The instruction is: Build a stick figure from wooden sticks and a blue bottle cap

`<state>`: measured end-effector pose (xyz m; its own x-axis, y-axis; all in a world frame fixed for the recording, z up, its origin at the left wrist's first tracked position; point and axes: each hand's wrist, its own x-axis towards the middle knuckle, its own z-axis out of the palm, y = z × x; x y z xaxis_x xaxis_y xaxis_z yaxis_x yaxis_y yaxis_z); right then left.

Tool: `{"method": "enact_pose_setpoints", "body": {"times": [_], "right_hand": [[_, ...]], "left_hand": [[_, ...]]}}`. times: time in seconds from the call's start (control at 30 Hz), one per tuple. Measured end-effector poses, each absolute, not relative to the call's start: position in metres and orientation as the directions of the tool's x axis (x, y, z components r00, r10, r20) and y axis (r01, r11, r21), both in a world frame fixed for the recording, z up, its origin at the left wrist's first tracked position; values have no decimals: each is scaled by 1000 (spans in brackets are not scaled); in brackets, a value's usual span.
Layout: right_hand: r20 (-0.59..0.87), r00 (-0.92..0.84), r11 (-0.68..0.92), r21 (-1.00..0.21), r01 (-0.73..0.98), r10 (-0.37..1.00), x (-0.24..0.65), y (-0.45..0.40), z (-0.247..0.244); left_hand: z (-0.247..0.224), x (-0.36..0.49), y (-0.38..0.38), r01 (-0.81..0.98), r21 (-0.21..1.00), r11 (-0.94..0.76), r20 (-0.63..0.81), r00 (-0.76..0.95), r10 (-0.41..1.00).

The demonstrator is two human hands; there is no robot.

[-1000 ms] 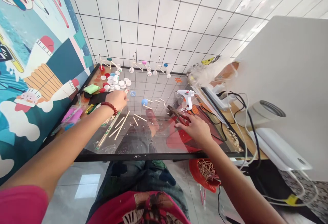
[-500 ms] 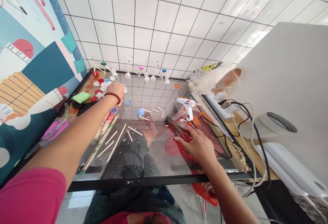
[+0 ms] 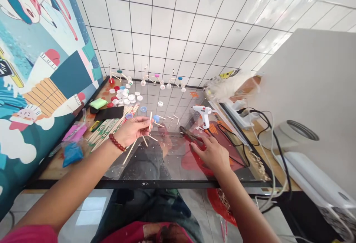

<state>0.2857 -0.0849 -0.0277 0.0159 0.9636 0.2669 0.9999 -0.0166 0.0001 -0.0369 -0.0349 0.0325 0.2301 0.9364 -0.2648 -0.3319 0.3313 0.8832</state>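
Nearest is the black front edge of a glass-topped table. Just beyond it, on the right, the person's right hand lies over the red handles of a pair of pliers, thumb spread from the fingers; whether the fingers close around the handles cannot be told. The pliers look rigid and the heavier of the two tools of the moment, best taken by the handles, away from the dark jaws.

Slightly farther, left of centre, the left hand pinches a short wooden stick between thumb and fingertips, holding it roughly upright above the glass, its top end free. The stick is likely very light, stiff and dry, easy to grip but apt to snap if bent; a gentle pinch near its middle should suit it.

Loose sticks lie below that hand, and a bundle of sticks to its left. Farther back are a white glue gun, scattered bottle caps and, along the far edge, three small stick-and-cap models.
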Motion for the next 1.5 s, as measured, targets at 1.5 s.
{"method": "enact_pose_setpoints", "body": {"times": [1.5], "right_hand": [[464, -304, 540, -803, 253, 832, 171, -83, 5]], "left_hand": [[13, -15, -80, -1, 1000, 21, -20, 346, 938]]}}
